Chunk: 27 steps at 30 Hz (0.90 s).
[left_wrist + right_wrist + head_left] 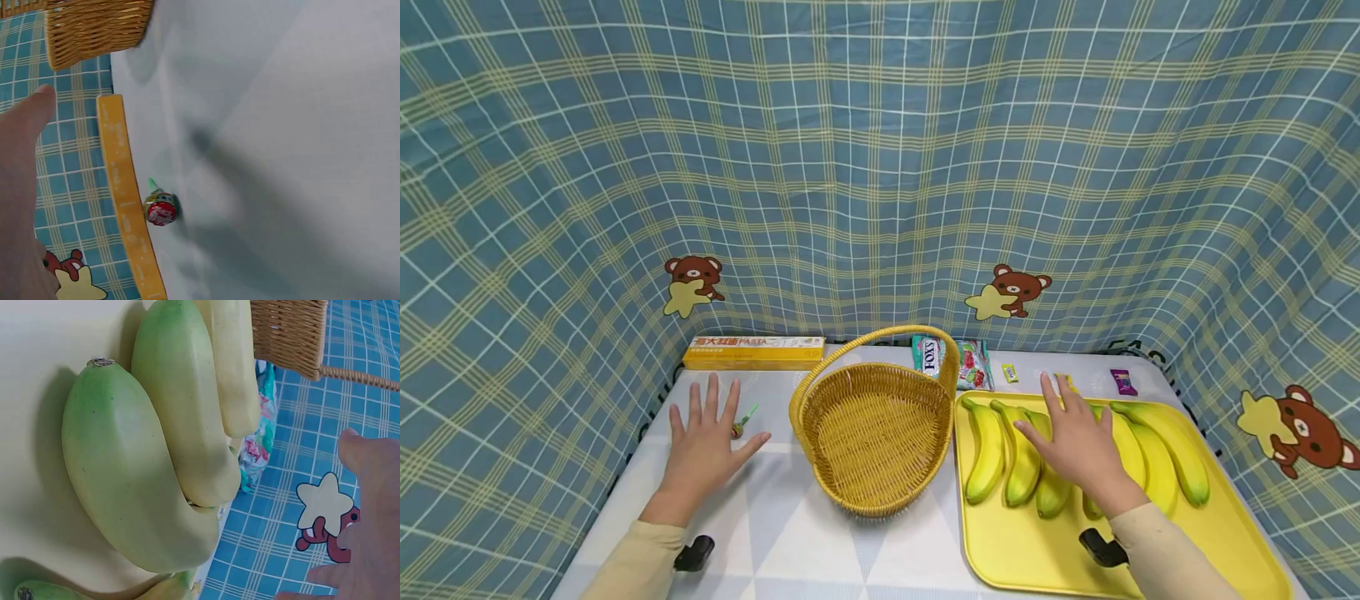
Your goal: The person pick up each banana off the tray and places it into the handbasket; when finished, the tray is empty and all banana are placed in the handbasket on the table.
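Note:
My left hand [703, 450] hovers over the left side of the table, fingers spread, holding nothing. Beside its thumb lies a lollipop [737, 430] with a green stick; the left wrist view shows its red and yellow wrapper [161, 211]. My right hand [1078, 442], also spread and holding nothing, is over the yellow tray [1022, 554] and covers part of the row of bananas [985, 454]. Up close in the right wrist view, a banana [119, 462] has a green tip. Between both hands stands a wicker basket [880, 442] with nothing in it, its handle raised.
At the back left lies a yellow pasta box [752, 357]. A green Fox's candy bag [973, 367] sits behind the basket. A small yellow candy [1010, 373] and a purple candy [1123, 382] lie beyond the tray. A checked blue cloth [880, 167] hangs around the table.

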{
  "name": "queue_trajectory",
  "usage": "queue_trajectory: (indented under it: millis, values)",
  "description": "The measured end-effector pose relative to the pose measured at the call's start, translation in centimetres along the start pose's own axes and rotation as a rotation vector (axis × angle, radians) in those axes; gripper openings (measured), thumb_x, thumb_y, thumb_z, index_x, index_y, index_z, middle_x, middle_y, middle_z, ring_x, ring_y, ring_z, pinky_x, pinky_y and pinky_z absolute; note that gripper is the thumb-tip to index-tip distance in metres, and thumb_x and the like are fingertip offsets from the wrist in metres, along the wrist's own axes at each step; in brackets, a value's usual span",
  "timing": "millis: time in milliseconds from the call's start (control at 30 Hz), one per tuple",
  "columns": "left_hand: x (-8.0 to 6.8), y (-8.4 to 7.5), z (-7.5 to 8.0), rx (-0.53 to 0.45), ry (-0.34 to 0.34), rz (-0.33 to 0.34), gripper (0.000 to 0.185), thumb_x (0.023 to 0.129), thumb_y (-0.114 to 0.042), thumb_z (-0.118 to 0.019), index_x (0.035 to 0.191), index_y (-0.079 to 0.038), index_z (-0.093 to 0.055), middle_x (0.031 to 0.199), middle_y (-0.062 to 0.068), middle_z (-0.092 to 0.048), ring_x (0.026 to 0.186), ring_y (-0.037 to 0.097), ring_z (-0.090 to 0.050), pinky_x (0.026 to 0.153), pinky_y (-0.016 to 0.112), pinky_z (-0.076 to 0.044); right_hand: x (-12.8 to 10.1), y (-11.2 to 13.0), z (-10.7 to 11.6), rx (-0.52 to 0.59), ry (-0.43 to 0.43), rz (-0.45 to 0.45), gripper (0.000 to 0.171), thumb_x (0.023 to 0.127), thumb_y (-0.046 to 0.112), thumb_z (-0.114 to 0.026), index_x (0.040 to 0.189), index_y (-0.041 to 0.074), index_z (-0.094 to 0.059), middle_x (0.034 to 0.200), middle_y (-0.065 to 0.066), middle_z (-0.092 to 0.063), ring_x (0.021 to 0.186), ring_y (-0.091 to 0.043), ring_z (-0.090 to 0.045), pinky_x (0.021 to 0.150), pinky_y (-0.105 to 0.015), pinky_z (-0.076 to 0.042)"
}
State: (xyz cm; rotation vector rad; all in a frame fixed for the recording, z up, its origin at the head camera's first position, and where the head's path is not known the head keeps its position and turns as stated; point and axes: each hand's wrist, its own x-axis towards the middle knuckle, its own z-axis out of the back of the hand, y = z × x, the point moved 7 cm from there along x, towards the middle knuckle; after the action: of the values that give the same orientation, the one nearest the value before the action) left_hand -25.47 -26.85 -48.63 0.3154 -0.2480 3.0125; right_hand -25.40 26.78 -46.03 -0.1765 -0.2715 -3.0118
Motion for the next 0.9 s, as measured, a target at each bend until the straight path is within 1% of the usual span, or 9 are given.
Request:
queue_trajectory:
  millis: [133,267,367,500,567,633,767,800,900]
  values:
    - [0.2,-0.3,0.9,-0.017,-0.023,-0.025,0.101,0.093,-0.070,-0.057,0.164,-0.009,-0.020,0.166,0.028,-0.008,0.151,0.052,-0.006,0.113,0.079,-0.008,-0.1,0.2,0.6,-0.006,-0.006,0.006,0.094,0.100,0.067,-0.048,0.163,0.005,-0.018,0.161,-0.030,-0.024,0.133,-0.058,-0.040,0.104,-0.084,-0.021]
    - [0.3,-1.1,2.1,-0.056,-0.083,-0.081,0.093,0.092,-0.058,-0.068,0.159,-0.004,-0.032,0.160,0.031,-0.025,0.145,0.052,-0.024,0.113,0.075,-0.021,-0.3,0.2,1.1,-0.009,-0.005,0.011,0.093,0.100,0.066,-0.049,0.163,0.005,-0.019,0.159,-0.031,-0.028,0.128,-0.058,-0.046,0.098,-0.080,-0.034]
    - [0.4,-1.9,3.0,-0.112,-0.135,-0.144,0.077,0.092,-0.044,-0.074,0.150,-0.002,-0.048,0.153,0.029,-0.036,0.139,0.050,-0.035,0.109,0.072,-0.031,-0.4,0.2,1.3,0.000,-0.006,0.013,0.093,0.099,0.066,-0.050,0.163,0.005,-0.020,0.157,-0.031,-0.031,0.127,-0.057,-0.047,0.093,-0.078,-0.039]
    - [0.6,-3.0,3.9,-0.215,-0.162,-0.217,0.051,0.092,-0.034,-0.077,0.134,-0.008,-0.065,0.149,0.022,-0.046,0.134,0.045,-0.044,0.104,0.069,-0.039,-0.6,0.1,1.2,0.019,0.000,0.010,0.094,0.098,0.068,-0.050,0.163,0.006,-0.022,0.154,-0.032,-0.034,0.128,-0.057,-0.046,0.091,-0.078,-0.040]
    - [0.6,-3.5,4.2,-0.278,-0.150,-0.235,0.045,0.093,-0.032,-0.077,0.131,-0.012,-0.067,0.147,0.018,-0.049,0.132,0.042,-0.048,0.101,0.068,-0.043,-0.6,0.2,1.2,0.035,0.007,0.010,0.093,0.098,0.068,-0.050,0.162,0.006,-0.023,0.152,-0.033,-0.036,0.128,-0.057,-0.045,0.092,-0.078,-0.040]
    - [0.5,-4.2,4.5,-0.361,-0.113,-0.241,0.043,0.095,-0.033,-0.075,0.133,-0.016,-0.067,0.146,0.012,-0.051,0.131,0.038,-0.050,0.100,0.065,-0.046,-0.7,0.4,1.2,0.062,0.019,0.013,0.093,0.098,0.068,-0.051,0.162,0.006,-0.024,0.150,-0.034,-0.039,0.127,-0.057,-0.046,0.092,-0.076,-0.041]
    - [0.4,-5.4,5.1,-0.543,-0.029,-0.252,0.047,0.097,-0.037,-0.071,0.142,-0.026,-0.061,0.145,0.001,-0.055,0.134,0.031,-0.051,0.102,0.061,-0.048,-0.7,0.8,0.9,0.144,0.064,0.013,0.092,0.098,0.065,-0.055,0.162,0.005,-0.025,0.149,-0.037,-0.037,0.126,-0.059,-0.046,0.094,-0.074,-0.044]
    - [0.4,-5.7,5.2,-0.585,-0.011,-0.255,0.048,0.098,-0.037,-0.071,0.144,-0.026,-0.060,0.145,-0.001,-0.056,0.135,0.029,-0.051,0.103,0.060,-0.048,-0.7,1.0,0.8,0.169,0.077,0.012,0.092,0.098,0.063,-0.057,0.161,0.004,-0.025,0.149,-0.037,-0.036,0.126,-0.059,-0.046,0.094,-0.074,-0.044]
    - [0.2,-6.4,5.6,-0.676,0.018,-0.254,0.052,0.097,-0.036,-0.072,0.146,-0.030,-0.056,0.143,-0.005,-0.059,0.132,0.024,-0.054,0.104,0.056,-0.049,-0.7,1.4,0.4,0.225,0.120,-0.001,0.092,0.097,0.059,-0.061,0.161,0.003,-0.026,0.150,-0.038,-0.035,0.128,-0.059,-0.045,0.097,-0.074,-0.043]
